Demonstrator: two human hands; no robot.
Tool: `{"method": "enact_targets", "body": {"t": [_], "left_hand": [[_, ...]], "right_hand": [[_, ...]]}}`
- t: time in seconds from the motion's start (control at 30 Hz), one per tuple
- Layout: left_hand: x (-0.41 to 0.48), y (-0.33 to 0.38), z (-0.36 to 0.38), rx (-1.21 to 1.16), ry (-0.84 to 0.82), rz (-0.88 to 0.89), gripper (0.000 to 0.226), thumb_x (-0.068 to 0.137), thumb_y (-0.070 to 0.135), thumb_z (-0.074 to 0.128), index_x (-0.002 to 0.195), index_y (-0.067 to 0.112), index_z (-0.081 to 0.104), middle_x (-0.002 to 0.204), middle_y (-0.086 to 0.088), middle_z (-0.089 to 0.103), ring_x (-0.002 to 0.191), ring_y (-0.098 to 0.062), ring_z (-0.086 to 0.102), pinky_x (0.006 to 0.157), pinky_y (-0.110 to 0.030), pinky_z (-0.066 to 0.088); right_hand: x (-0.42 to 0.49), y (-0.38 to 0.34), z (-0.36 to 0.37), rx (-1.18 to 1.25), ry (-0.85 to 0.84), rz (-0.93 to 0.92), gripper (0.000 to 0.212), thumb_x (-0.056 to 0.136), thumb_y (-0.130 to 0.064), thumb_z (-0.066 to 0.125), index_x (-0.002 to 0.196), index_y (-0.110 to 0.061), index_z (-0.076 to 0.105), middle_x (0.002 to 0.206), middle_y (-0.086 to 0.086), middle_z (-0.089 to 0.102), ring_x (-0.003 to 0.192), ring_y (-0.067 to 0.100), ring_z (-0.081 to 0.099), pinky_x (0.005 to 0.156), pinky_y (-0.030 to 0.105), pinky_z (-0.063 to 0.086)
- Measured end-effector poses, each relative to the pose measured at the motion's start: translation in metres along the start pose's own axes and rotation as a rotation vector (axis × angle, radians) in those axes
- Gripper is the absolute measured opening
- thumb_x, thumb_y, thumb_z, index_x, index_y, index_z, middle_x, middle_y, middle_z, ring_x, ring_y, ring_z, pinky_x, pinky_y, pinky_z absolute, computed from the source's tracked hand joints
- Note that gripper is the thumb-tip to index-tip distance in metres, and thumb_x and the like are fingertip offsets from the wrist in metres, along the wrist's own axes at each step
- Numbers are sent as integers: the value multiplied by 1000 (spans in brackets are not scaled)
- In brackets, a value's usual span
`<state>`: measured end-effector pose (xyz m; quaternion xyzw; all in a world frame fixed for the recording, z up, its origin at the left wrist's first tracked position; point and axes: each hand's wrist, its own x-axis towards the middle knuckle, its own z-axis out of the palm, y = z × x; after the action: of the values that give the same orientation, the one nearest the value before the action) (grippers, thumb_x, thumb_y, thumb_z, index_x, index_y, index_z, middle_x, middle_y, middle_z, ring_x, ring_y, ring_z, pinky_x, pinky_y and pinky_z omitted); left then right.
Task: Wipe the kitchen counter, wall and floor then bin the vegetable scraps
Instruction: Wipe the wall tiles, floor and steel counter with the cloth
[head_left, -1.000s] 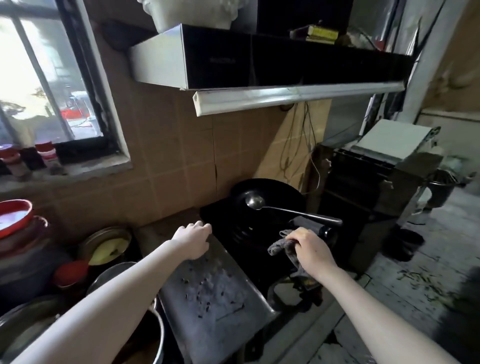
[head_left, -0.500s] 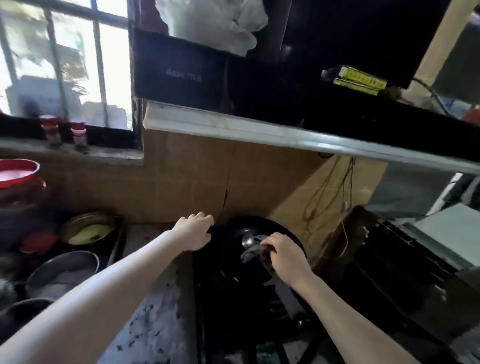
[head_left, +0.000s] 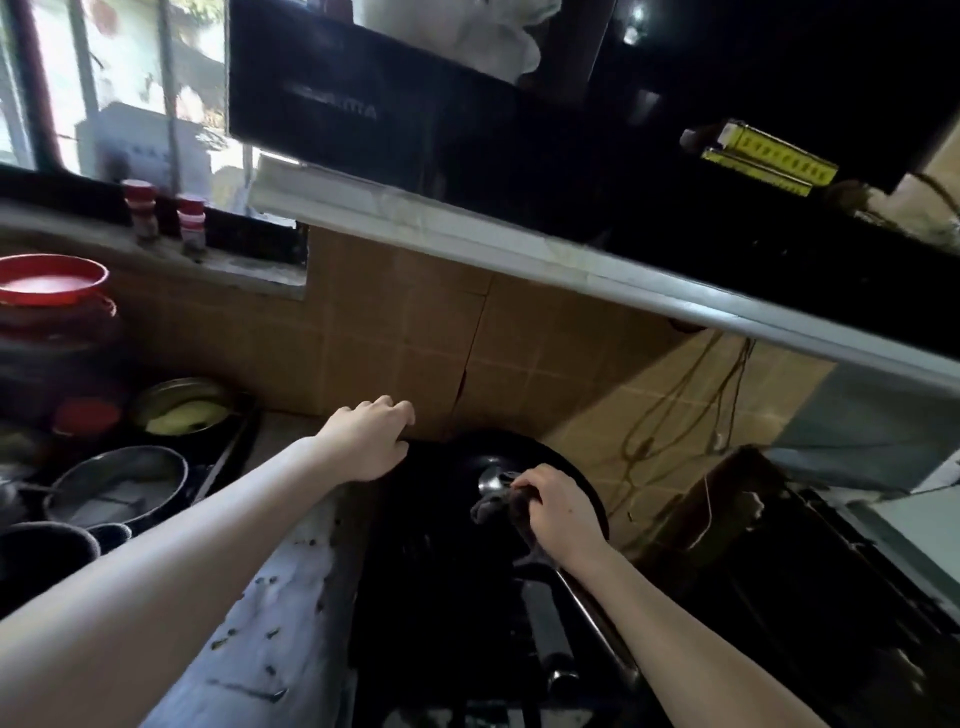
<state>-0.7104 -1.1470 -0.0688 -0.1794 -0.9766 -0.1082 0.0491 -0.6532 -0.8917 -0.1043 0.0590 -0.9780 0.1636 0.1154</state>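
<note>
Cloth (head_left: 492, 508), grey, bunched: lower centre of frame, clenched in grip of right hand (head_left: 558, 512), over black wok (head_left: 457, 462). Ladle (head_left: 491, 480): bowl just beside cloth, handle running toward lower right. Left hand (head_left: 371, 441): centre of frame, grip open, fingers relaxed, holding nothing, near foot of tiled wall (head_left: 405, 332). Vegetable scraps (head_left: 270, 631): small dark bits scattered on grey desk (head_left: 296, 582), lower left of centre, beside left forearm. Pans (head_left: 119, 483) and red bowl (head_left: 52, 280): left edge. Range hood (head_left: 467, 156): across top.
</note>
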Motion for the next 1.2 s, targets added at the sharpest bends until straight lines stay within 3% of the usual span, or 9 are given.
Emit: {"method": "enact_targets", "body": {"t": [0.27,0.4,0.63,0.7,0.83,0.93,1.2], "left_hand": [[21,44,6,8,45,-121,35,90,32,47,124,26,45,121,-5,49,116,-27,51,92,-40,40],[43,83,15,-8,42,-203,37,92,30,47,128,23,43,125,-7,48,118,-29,50,96,-42,39],[70,119,19,-78,142,-320,40,94,34,46,133,24,39,126,-4,47,116,-27,51,89,-39,40],[71,113,14,-63,155,-383,39,95,32,45,133,23,40,125,-6,48,114,-28,51,87,-39,41],[72,99,17,-58,121,-474,36,96,27,44,131,20,41,127,-9,48,115,-31,51,91,-43,41],[76,92,30,-37,160,-469,34,95,29,42,127,18,43,122,-8,49,114,-31,52,89,-42,42],[103,84,55,-67,223,-472,39,96,33,41,132,19,37,120,-6,49,113,-28,53,85,-38,42]], "right_hand": [[36,57,-8,24,48,-12,34,87,-1,43,106,-19,64,107,0,60,98,18,57,80,26,43],[60,111,-31,41,2,-47,34,87,-2,43,107,-22,64,109,1,62,97,18,59,79,25,46],[116,179,-57,-176,-178,-97,34,95,-8,39,122,-18,56,117,6,62,103,24,59,77,29,48],[135,180,-57,-217,-211,-144,30,97,-13,39,121,-18,55,118,7,60,104,26,58,73,28,44],[171,152,-39,-148,-115,-170,23,94,-13,43,96,-18,65,94,1,57,82,23,57,68,32,45],[186,132,-24,-101,-85,-290,25,92,-4,44,98,-17,65,103,0,57,90,17,54,77,27,45],[238,124,-16,-171,-84,-521,22,94,-7,44,103,-10,64,112,7,58,99,24,56,73,28,42]]}}
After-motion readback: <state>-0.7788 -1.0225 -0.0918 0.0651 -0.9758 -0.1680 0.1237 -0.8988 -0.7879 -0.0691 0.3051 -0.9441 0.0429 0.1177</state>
